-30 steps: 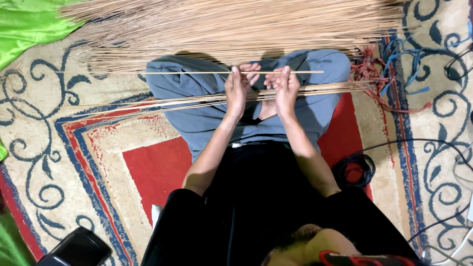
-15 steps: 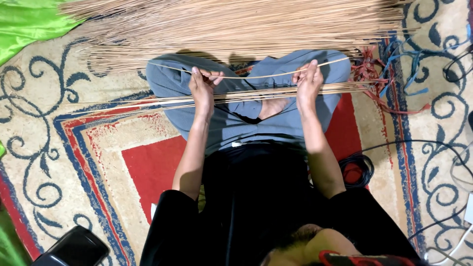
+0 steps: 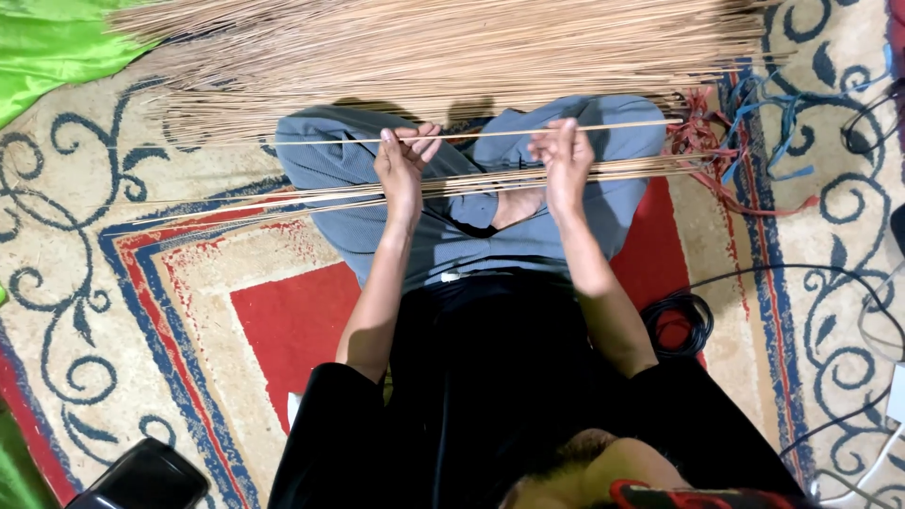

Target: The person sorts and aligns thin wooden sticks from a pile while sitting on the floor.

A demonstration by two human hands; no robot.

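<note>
Far to the left of my hands a green cloth (image 3: 52, 42) lies over the corner of the patterned rug (image 3: 141, 283), and below it, near my left elbow, a dark phone-like slab (image 3: 146, 479) sits at the rug's edge. Closer in, the thin tapering tips of the loose sticks fan out leftward across the rug. My left hand (image 3: 401, 170) is closed on a single thin stick (image 3: 490, 133), pinched between thumb and fingertips, palm turned away from me. The stick runs level from well left of that hand across to my right hand (image 3: 564, 160), which pinches the same stick; the hands sit moderately apart, I judge so the stick stays taut and straight between two grips. Just under both hands a small bundle of sticks (image 3: 452, 184) lies across my grey-trousered knees, parallel to the held one, which I take to be a sorted set kept within reach. Beyond the hands, farther from me, the big heap of sticks (image 3: 452, 52) stretches nearly the whole width of the view. To the right of my right hand, red and blue ties (image 3: 745, 141) lie tangled by the thick ends of the sticks, and below them a coil of black cable (image 3: 677, 323) rests beside my right arm.
</note>
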